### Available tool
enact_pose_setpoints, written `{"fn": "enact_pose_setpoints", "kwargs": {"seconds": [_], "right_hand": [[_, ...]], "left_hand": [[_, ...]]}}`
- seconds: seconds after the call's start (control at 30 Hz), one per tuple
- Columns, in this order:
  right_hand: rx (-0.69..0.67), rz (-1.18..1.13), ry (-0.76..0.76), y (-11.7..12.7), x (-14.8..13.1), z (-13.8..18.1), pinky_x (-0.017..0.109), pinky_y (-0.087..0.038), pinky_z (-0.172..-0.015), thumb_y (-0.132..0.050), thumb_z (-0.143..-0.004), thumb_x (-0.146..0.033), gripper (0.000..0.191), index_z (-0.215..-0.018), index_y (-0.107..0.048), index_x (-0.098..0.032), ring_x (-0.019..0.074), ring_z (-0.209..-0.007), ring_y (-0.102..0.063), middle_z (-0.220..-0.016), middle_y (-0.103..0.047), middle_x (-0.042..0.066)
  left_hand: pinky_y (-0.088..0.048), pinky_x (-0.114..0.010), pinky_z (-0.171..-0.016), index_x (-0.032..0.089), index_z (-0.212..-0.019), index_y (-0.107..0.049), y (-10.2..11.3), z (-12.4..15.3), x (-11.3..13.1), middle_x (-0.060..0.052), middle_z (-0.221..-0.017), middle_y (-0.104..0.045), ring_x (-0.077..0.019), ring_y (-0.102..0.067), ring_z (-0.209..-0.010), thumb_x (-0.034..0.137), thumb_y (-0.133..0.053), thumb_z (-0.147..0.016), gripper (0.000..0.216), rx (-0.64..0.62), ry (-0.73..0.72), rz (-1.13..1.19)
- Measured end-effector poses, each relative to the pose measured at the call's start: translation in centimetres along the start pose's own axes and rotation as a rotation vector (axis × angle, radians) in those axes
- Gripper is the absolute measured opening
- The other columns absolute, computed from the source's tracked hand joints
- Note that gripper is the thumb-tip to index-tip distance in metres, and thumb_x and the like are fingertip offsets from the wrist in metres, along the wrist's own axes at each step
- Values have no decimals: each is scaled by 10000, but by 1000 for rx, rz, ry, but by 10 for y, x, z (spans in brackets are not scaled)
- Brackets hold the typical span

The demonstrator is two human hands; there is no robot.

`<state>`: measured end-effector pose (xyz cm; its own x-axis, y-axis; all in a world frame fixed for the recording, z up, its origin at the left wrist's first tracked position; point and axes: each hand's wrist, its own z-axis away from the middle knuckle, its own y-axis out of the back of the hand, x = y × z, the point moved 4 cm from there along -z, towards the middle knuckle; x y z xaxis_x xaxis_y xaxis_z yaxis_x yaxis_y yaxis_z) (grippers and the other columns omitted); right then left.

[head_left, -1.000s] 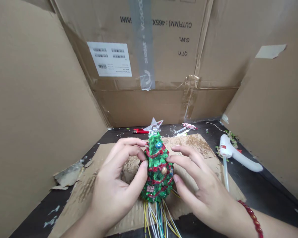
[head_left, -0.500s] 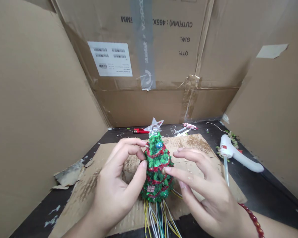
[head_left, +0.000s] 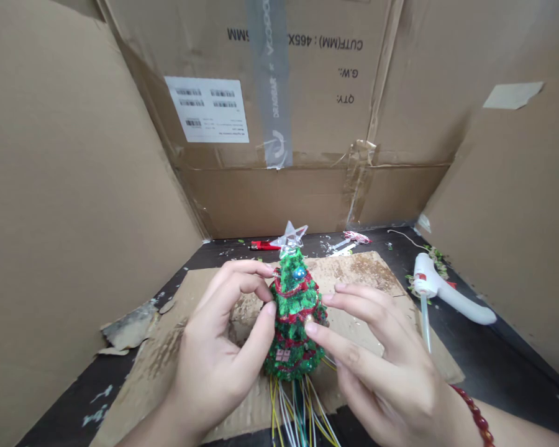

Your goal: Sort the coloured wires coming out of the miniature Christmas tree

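One green tree (head_left: 292, 299) | between left hand (head_left: 209, 351), right hand (head_left: 394, 366) | both touching

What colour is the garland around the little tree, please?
The garland is red against the green tree, seen best in the head view.

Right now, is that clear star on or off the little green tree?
On: the clear star sits at the tip of the green tree, above the blue bauble. The left hand and right hand are lower.

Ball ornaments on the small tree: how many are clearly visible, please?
2. The blue ball is near the top, below the star; the gold ball is lower, partly covered by the right hand. Others may be hidden.
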<state>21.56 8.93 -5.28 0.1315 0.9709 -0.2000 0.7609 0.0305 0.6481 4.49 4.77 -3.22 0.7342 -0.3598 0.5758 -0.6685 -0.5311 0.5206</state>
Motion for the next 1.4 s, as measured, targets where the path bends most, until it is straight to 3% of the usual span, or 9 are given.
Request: {"fn": "enact_pose_setpoints", "kwargs": {"seconds": [0.3, 1.0, 1.4], "right_hand": [[6, 26, -5, -1, 0, 1, 487, -357, -990, -505, -723, -8, 463, -1170, -572, -110, 279, -1197, -373, -1252, -423, 127], [55, 170, 51, -5, -7, -2, 439, -428, -940, -509, -788, -88, 303, -1023, -688, -153, 274, -1164, -463, -1195, -548, 111], [44, 140, 56, -12, -6, 6, 481, -375, -979, -499, -806, -111, 374, -1160, -614, -152, 295, -1233, -390, -1312, -442, 122]], "left_hand": [[-380, -207, -908, 139, -824, -456, 2, 1, 1, -26, -1035, -458, -98, -454, -1014, 128, -472, -851, 33, 6, -5, -4], [-374, -157, -912, 139, -834, -457, 1, 0, 3, -13, -1035, -460, -61, -455, -1020, 102, -459, -852, 41, 12, -67, -38], [-373, -150, -920, 140, -846, -458, -1, 0, 3, -11, -1047, -457, -55, -454, -1029, 95, -453, -852, 46, 7, -53, -37]]}}
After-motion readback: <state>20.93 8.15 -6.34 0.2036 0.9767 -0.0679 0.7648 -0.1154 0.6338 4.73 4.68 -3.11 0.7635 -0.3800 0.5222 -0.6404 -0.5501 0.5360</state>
